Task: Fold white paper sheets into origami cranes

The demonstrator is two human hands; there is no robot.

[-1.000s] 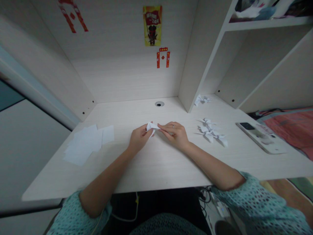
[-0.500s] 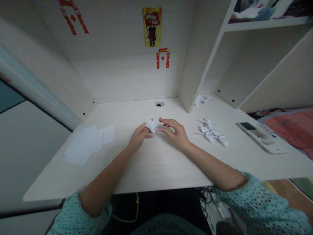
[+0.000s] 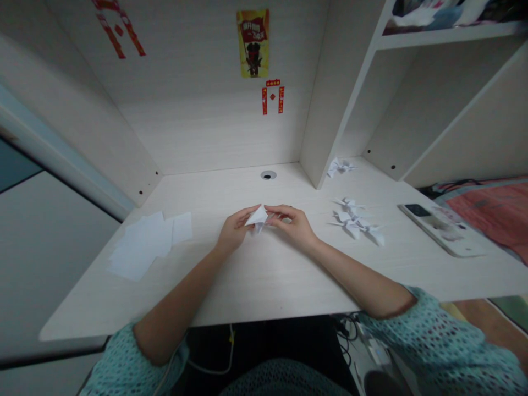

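A small folded piece of white paper (image 3: 257, 218) is held just above the pale wooden desk (image 3: 264, 275), near its middle. My left hand (image 3: 234, 229) pinches its left side with closed fingers. My right hand (image 3: 293, 224) grips its right side, fingertips curled onto the paper, a ring on one finger. Both forearms reach in from the near edge, in teal knit sleeves.
Loose white paper sheets (image 3: 144, 242) lie at the left of the desk. Several folded paper cranes (image 3: 355, 220) sit at the right, another paper crane (image 3: 339, 166) by the shelf divider. A phone (image 3: 439, 228) lies far right. A cable hole (image 3: 268, 175) is at the back.
The folded paper has been turned between my fingers and now shows a pointed, triangular face. My right fingers, spread half a second ago, have closed back onto it.
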